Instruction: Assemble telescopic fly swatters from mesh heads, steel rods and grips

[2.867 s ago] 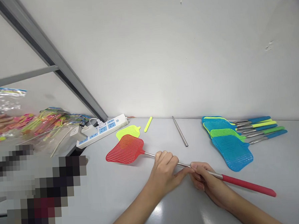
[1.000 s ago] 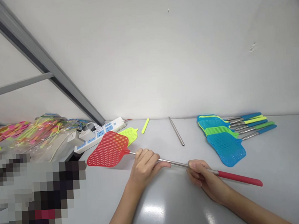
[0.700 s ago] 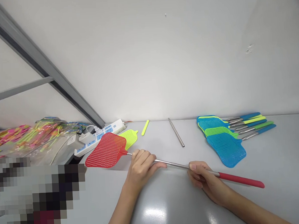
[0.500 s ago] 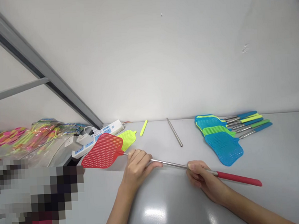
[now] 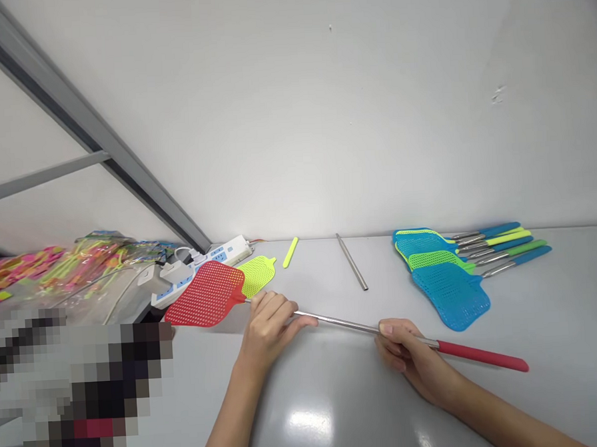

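Observation:
A red fly swatter [image 5: 207,295] with a telescopic metal rod and a red grip spans the front of the table, its rod drawn out. Near the swatter head, my left hand [image 5: 270,328] is wrapped round the thin end of the rod. My right hand [image 5: 410,351] pinches the rod's thicker part just ahead of the red grip. Behind the red head lies a yellow mesh swatter head [image 5: 260,275], partly covered. A loose yellow grip [image 5: 291,252] and a bare metal rod [image 5: 352,262] lie farther back, apart from both hands.
Several blue and green fly swatters [image 5: 450,295] lie stacked at the right, handles pointing right. A white power strip [image 5: 234,250] with plugs stands at the left, beside plastic bags of colourful parts [image 5: 90,261]. A white wall [image 5: 343,114] rises behind the table.
My hands have moved slightly farther apart along the rod, the left one a little leftward. The whole view has shifted slightly. Both hands keep their hold on the red fly swatter.

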Tool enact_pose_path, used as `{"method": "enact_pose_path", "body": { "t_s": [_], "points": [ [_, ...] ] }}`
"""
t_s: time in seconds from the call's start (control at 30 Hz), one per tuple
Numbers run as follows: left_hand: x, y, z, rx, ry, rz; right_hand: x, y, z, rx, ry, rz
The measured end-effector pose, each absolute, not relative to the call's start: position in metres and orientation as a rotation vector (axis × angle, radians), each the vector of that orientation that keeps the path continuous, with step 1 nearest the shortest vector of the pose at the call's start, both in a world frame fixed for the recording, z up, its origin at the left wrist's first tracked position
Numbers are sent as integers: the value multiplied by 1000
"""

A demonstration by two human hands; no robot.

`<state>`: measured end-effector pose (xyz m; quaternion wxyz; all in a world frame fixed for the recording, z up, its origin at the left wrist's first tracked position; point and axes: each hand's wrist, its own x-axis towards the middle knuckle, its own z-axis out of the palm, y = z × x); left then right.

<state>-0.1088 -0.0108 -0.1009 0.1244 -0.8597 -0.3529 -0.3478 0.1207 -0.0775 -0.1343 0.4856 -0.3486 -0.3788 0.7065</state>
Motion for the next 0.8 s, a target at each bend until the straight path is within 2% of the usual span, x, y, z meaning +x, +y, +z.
{"method": "enact_pose_path", "body": {
  "t_s": [0.8],
  "points": [
    [-129, 10, -108, -2403, -1027, -1088, 119, -79, -140, -829, -669, 1635]
  ]
}}
